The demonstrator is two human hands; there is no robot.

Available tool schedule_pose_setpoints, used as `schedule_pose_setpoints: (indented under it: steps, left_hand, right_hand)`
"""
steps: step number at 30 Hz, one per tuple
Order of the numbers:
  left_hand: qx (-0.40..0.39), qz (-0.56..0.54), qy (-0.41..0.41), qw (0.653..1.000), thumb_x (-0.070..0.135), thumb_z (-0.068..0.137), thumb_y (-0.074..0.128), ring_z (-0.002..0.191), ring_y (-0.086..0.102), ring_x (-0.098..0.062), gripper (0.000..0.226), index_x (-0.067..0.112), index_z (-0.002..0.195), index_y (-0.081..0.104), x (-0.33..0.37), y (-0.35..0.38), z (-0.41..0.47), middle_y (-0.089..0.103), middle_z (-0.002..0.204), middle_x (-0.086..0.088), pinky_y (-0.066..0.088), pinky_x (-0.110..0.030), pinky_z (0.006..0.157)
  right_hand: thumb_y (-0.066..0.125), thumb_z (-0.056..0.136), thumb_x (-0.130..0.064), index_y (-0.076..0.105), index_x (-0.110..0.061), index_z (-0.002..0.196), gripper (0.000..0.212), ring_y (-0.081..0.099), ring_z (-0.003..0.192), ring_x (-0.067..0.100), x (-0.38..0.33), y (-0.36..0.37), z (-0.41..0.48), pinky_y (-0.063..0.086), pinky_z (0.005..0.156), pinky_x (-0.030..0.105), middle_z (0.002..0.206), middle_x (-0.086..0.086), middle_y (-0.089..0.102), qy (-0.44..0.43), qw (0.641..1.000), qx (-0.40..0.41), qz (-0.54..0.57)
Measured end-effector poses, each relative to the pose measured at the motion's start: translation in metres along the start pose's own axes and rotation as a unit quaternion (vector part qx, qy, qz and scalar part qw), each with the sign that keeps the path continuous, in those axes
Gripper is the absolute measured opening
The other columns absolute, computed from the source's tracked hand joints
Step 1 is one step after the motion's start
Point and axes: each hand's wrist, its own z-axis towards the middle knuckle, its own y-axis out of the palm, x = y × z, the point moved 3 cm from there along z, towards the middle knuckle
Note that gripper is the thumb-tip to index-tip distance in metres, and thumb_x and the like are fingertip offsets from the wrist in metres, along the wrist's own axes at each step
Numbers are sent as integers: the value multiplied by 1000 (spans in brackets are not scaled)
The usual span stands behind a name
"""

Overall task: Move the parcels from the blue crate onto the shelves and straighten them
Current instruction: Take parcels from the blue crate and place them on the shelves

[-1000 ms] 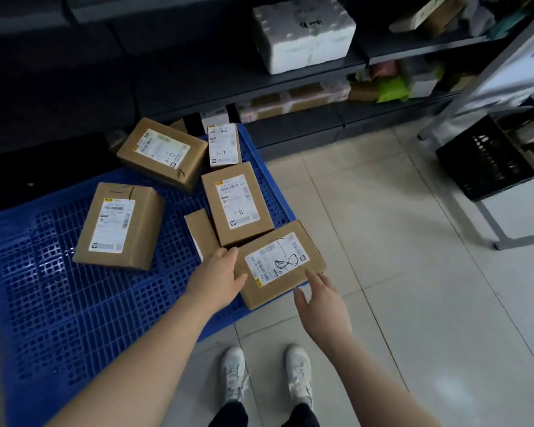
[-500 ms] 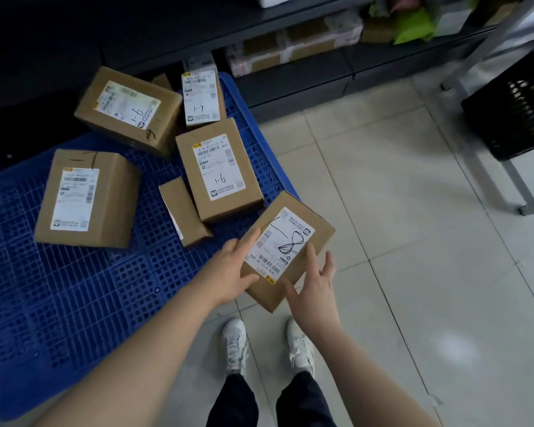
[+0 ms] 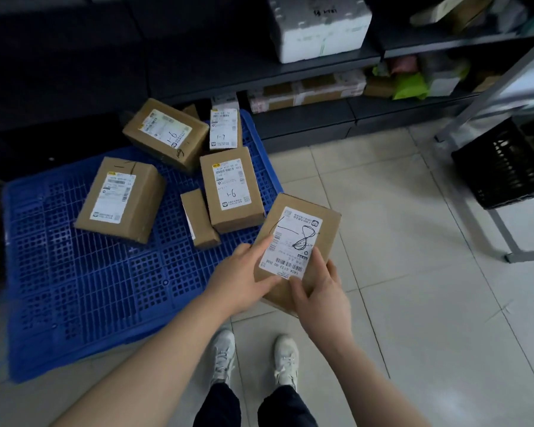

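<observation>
Parcel (image 3: 299,238) | grip: left hand (image 3: 244,282), right hand (image 3: 319,292) both grasping it | past blue crate (image 3: 74,288) edge, over floor (image 3: 407,241)

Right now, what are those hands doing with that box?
Left hand and right hand grip the box, held up beside the blue crate. More boxes in crate. Way to shelves looks open.

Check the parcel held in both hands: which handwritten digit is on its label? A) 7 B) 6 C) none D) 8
D: the held parcel has a big scrawled 8 after a long pen stroke on its white label. The left hand and right hand grip its near end.
</observation>
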Motion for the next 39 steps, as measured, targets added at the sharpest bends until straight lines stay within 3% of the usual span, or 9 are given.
schedule_pose_setpoints:
  steps: [6,10,15,21,31,36,39]
  left_hand:
    - [133,-87,-33,987,50,85,61,123,43,-11,70,45,145,24,26,-67,-67,41,138,9,41,-30,97]
    - [220,-79,-62,970,56,85,57,120,46,-13,69,47,144,24,23,-122,-122,40,139,8,42,-27,89]
    - [321,-77,-108,938,56,84,57,123,45,-16,68,45,144,26,-4,-178,-211,39,141,6,42,-34,99]
    - [438,-106,-180,874,57,83,58,96,51,-6,66,46,142,30,-66,-215,-348,45,122,11,41,-24,84]
    - [537,-93,-326,772,61,82,55,113,51,-16,68,43,143,31,-194,-224,-599,46,125,5,41,-26,86]
    - [552,-112,-394,726,61,82,54,118,49,-17,67,43,142,32,-248,-204,-694,46,130,0,43,-33,93]
    - [559,-137,-415,705,58,85,53,113,49,-14,64,42,142,31,-278,-190,-731,46,127,4,42,-29,85]
  right_hand:
    - [48,90,-38,27,-36,143,57,47,121,29,-81,-42,-14,48,87,37,146,8,33,-117,990,-17,-77]
    - [47,91,-41,30,-37,140,52,53,109,24,-150,-49,-38,51,79,36,139,1,39,-210,974,-29,-80]
    - [44,91,-45,26,-39,142,54,57,106,24,-231,-25,-89,53,78,39,146,3,33,-297,948,-65,-95]
    - [42,93,-48,24,-38,144,55,53,113,21,-327,32,-187,50,84,35,150,3,28,-417,893,-120,-117]
    - [46,93,-43,36,-38,136,44,46,86,7,-432,178,-399,40,70,28,129,-6,44,-531,800,-263,-89]
    - [47,93,-43,36,-35,139,48,45,85,7,-453,252,-488,38,73,27,130,-3,46,-554,760,-321,-113]
    - [48,92,-44,37,-35,137,47,48,86,8,-460,298,-523,45,77,30,129,-1,47,-561,736,-355,-134]
